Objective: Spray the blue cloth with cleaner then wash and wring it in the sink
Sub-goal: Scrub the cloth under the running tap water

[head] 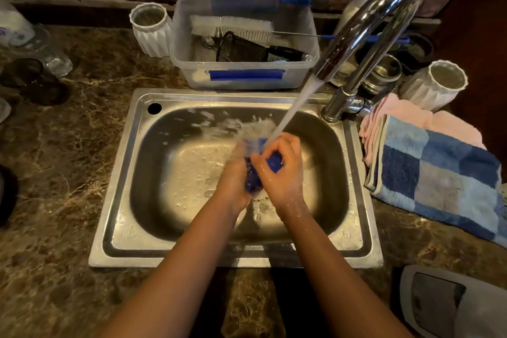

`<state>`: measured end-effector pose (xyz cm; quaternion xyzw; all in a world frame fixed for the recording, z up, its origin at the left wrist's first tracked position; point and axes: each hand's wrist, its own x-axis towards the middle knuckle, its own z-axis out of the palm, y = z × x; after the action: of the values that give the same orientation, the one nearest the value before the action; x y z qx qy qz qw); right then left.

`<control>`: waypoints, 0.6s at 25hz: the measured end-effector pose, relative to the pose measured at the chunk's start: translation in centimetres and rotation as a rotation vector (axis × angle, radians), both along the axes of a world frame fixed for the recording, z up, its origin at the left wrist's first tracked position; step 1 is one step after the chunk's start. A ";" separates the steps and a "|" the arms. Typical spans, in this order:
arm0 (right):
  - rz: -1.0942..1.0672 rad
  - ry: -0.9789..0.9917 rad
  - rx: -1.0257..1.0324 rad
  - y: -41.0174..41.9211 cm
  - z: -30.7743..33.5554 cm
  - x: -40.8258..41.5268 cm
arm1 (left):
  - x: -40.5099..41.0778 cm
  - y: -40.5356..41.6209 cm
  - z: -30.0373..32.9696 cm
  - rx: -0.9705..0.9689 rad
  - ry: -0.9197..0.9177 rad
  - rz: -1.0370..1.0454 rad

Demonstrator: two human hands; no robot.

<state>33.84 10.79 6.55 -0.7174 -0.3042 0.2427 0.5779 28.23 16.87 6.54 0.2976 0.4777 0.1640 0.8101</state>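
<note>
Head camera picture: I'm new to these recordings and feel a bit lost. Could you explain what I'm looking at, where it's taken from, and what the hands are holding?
No machine here: a person works bare-handed, and one wide-angle camera worn on their head looks down at the hands, so the arms enter from the bottom. The left hand and right hand together grip a bunched, wet blue cloth over a steel sink. Water from the chrome tap falls on the cloth and splashes. Behind the sink stands a clear plastic tub holding a white bottle brush, with a white ribbed vase to its left. To the right of the sink lies a blue checked towel on a pink cloth.
</note>
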 end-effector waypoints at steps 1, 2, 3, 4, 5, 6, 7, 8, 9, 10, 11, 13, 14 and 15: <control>0.014 0.074 -0.013 0.4 0.2 -0.5 | 0.4 -0.1 0.1 0.104 0.017 0.008; 0.023 0.160 -0.028 0.7 0.2 -1.1 | 0.8 0.0 0.2 0.224 0.061 -0.001; 0.002 0.229 -0.051 1.2 0.2 -1.4 | 1.0 0.2 0.5 0.345 0.105 -0.018; -0.036 0.286 -0.071 1.6 0.2 -1.6 | 1.0 0.2 0.5 0.437 0.144 -0.019; -0.082 0.326 -0.087 2.0 0.1 -1.5 | 1.0 0.3 0.4 0.495 0.166 -0.002; -0.125 0.371 -0.100 2.4 0.1 -1.2 | 0.9 0.2 0.3 0.522 0.190 0.009; -0.160 0.416 -0.113 2.8 0.0 -1.0 | 0.9 0.1 0.1 0.525 0.223 -0.001; -0.178 0.459 -0.116 3.2 -0.1 -0.7 | 0.7 -0.1 -0.2 0.519 0.266 -0.030; -0.179 0.480 -0.121 3.5 -0.3 -0.7 | 0.5 -0.2 -0.6 0.518 0.305 -0.064; -0.171 0.472 -0.137 3.7 -0.6 -0.7 | 0.4 -0.2 -0.9 0.528 0.334 -0.089; -0.166 0.435 -0.174 4.0 -0.8 -0.7 | 0.2 -0.1 -1.0 0.541 0.352 -0.105; -0.190 0.393 -0.266 4.3 -1.2 -0.4 | 0.1 0.0 -1.1 0.604 0.371 -0.149; -0.207 0.432 -0.313 4.5 -1.4 0.0 | 0.1 -0.1 -1.1 0.685 0.410 -0.207; -0.232 0.534 -0.357 4.6 -1.5 0.5 | 0.1 -0.2 -1.0 0.763 0.462 -0.271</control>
<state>34.36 15.36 5.09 -0.7480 -0.0113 0.4042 0.5262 28.33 16.65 5.53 0.6628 0.5080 0.1502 0.5292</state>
